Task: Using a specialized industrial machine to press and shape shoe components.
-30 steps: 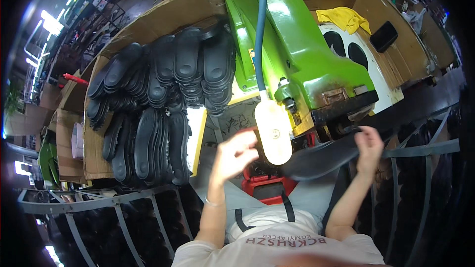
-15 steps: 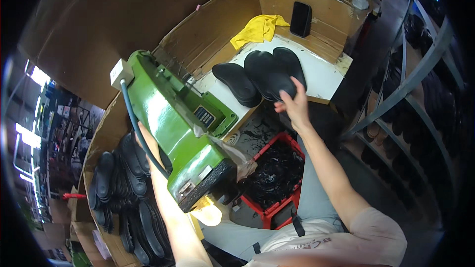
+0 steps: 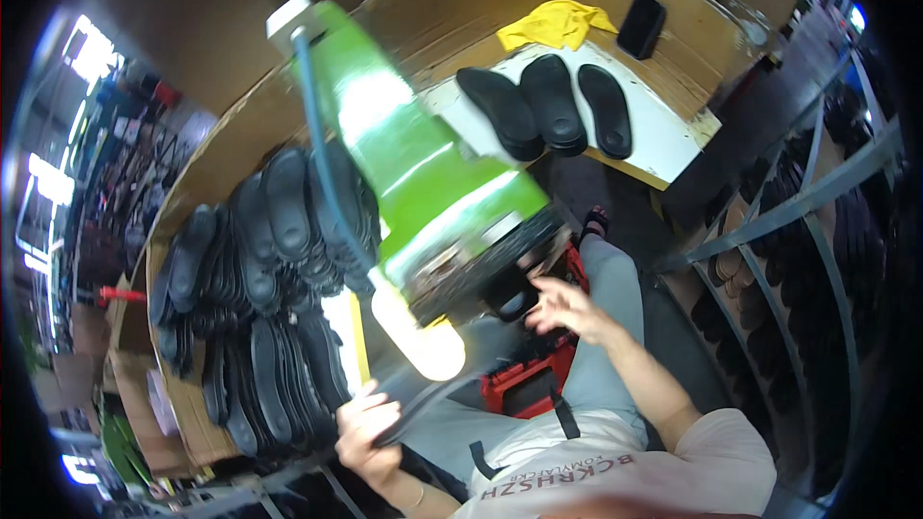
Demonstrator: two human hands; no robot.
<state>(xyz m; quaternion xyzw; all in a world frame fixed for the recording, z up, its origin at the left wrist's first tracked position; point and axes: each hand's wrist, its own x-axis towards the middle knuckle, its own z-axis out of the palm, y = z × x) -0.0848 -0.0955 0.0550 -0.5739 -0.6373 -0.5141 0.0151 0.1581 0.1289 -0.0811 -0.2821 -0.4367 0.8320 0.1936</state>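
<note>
My left hand (image 3: 368, 431) is closed on the edge of a black shoe sole (image 3: 437, 394), which is smeared by motion below the machine's bright lamp (image 3: 423, 341). Above it stands a green sewing-type machine (image 3: 423, 159) with a dark head. My right hand (image 3: 574, 313) hovers beside that head, its fingers apart and nothing visible in them. On the white tabletop (image 3: 663, 149) ahead lie black soles: a left pile (image 3: 500, 111), a middle pile (image 3: 553, 106) and a separate one at the right (image 3: 606, 111).
Stacked black soles (image 3: 274, 375) fill a cardboard-walled space at the left. A red crate (image 3: 529, 384) stands below the machine head. A yellow cloth (image 3: 558, 24) and a black phone (image 3: 641, 26) rest by the cardboard wall. Metal racks (image 3: 808, 197) run along the right.
My right hand has left the soles on the tabletop and come back to the machine head. My left hand has moved from beside the stacks toward me, now with a sole. The view has shifted.
</note>
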